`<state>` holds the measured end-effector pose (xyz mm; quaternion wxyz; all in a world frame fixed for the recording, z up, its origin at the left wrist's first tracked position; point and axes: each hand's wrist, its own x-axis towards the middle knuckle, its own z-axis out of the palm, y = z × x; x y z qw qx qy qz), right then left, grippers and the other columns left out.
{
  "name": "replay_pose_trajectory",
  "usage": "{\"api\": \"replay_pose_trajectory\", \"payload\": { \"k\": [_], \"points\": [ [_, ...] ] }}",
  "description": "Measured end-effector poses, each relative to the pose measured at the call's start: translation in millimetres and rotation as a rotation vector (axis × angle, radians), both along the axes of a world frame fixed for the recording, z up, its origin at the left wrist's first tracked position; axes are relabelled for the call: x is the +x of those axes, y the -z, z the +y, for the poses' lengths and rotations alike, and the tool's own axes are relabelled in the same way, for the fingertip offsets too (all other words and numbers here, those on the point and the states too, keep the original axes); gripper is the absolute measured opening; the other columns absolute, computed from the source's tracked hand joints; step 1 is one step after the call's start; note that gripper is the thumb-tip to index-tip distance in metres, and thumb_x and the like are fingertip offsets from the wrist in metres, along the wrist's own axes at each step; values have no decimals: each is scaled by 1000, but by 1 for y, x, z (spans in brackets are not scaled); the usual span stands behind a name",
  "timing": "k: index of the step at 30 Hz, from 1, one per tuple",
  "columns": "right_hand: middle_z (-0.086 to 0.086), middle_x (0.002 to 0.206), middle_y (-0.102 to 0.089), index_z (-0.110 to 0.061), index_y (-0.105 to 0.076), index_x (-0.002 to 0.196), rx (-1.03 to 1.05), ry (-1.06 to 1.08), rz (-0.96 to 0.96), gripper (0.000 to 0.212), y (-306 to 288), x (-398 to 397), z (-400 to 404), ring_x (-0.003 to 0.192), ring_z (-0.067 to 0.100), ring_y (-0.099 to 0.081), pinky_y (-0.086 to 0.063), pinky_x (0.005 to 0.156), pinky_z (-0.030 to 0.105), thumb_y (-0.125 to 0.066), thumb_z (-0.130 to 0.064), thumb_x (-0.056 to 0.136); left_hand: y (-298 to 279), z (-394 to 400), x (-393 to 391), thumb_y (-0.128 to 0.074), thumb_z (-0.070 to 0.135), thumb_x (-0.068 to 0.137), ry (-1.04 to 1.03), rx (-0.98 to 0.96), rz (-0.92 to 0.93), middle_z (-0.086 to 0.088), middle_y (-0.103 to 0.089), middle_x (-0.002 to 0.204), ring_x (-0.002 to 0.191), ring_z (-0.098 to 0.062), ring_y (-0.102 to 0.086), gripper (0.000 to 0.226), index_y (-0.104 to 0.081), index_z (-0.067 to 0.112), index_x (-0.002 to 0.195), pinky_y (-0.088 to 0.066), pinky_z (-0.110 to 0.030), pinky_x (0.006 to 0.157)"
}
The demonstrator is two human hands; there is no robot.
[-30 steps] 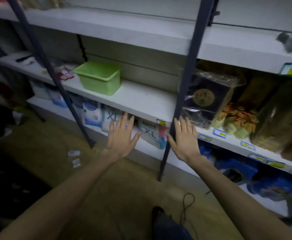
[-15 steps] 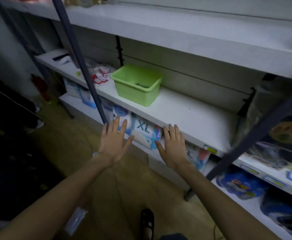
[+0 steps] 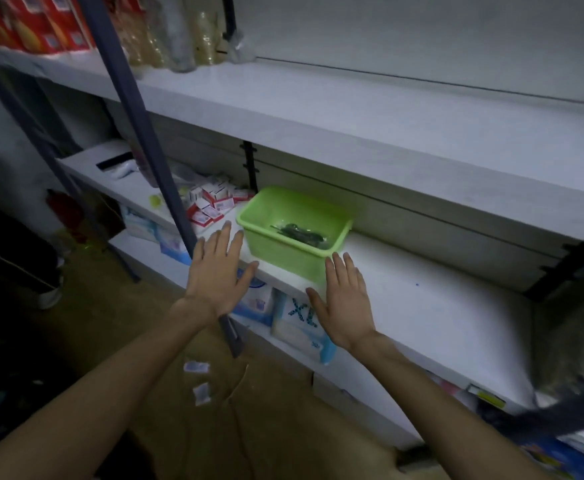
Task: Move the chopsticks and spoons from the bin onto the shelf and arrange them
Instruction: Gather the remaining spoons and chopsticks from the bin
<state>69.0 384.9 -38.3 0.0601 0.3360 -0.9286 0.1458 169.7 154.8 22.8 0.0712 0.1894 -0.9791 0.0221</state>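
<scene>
One green bin (image 3: 292, 233) at frame centre, standing on the middle shelf (image 3: 422, 299), near its front edge. Dark utensils (image 3: 299, 233) lie in a loose heap on the bin floor, some seemingly in clear wrap; too dim and tangled to count, or to tell chopsticks from spoons. None are out on the shelf yet, so the task reads as not begun.

Two hands, both empty. Left hand (image 3: 219, 273) at the bin's left, fingers spread wide and straight, palm down. Right hand (image 3: 346, 299) just below the bin's near-right corner, fingers straight and close together, also holding nothing. Whether either touches the shelf or bin I cannot tell. They flank the bin, probably set to steady it or reach in.

Bare shelf runs right of the bin: likely the spot for arranging. Small red-and-white boxes (image 3: 211, 202) heaped left of it, count unclear.
</scene>
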Motion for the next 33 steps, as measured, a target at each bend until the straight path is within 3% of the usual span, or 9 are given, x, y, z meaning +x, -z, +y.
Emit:
{"api": "replay_pose_trajectory", "payload": {
  "k": [5,9,14,16,19,22,26,29,33],
  "points": [
    [15,165,-21,-3,-19,158,-29,47,-6,72,1,-29,-38,154,31,-12,-11,126,40,-29,-51,105,3,-40,-46,-27,55,104,135,27,-1,-13,-11,168,155,-29,-14,71,-16,13,160,-10,-45,126],
    [17,161,-30,-4,-18,158,-18,90,-86,68,-11,-45,-75,149,31,-27,-18,124,36,-33,-45,106,10,-72,-87,-31,51,105,271,87,-2,-15,-17,167,152,-31,-22,68,-20,11,159,-18,-43,123],
    [17,144,-51,-10,-17,159,-66,298,-198,65,-24,-53,-110,117,34,-58,-48,97,40,-35,-43,106,8,-108,-130,-32,44,107,503,222,-70,-11,-19,167,150,-29,-28,62,-24,11,160,-27,-40,119],
    [18,128,-61,-11,-14,159,-27,364,-199,63,-27,-54,-118,101,36,-64,-51,82,40,-34,-39,107,6,-119,-145,-30,44,108,557,240,-106,-10,-17,168,149,-29,-31,62,-21,11,160,-29,-40,118],
    [18,107,-69,-13,-12,159,42,427,-194,60,-30,-55,-124,89,38,-65,-47,72,39,-35,-30,107,5,-130,-166,-28,40,109,570,285,-163,-8,-13,169,143,-33,-41,61,-16,10,160,-40,-43,112],
    [18,107,-70,-14,-24,157,131,447,-182,56,-35,-61,-126,92,39,-66,-49,75,40,-42,-23,105,10,-138,-175,-31,34,109,587,284,-208,-12,-25,165,129,-39,-54,58,-17,9,159,-48,-47,103],
    [16,111,-71,-15,-52,136,234,437,-233,37,-37,-76,-129,98,38,-66,-52,81,41,-50,-25,100,22,-146,-187,-42,23,106,635,199,-215,-16,-62,131,102,-37,-65,49,-31,11,151,-55,-46,83],
    [14,117,-70,-15,-62,127,287,423,-339,35,-31,-97,-137,104,35,-66,-53,86,39,-57,-31,97,23,-145,-203,-50,23,102,659,161,-273,-14,-64,120,101,-33,-64,43,-40,11,142,-54,-39,77],
    [9,126,-66,-17,-59,134,265,368,-538,49,-22,-128,-138,112,28,-63,-52,92,35,-69,-38,91,33,-139,-223,-60,23,98,681,97,-407,-10,-62,123,108,-28,-63,38,-51,12,133,-48,-34,79]
  ]
}}
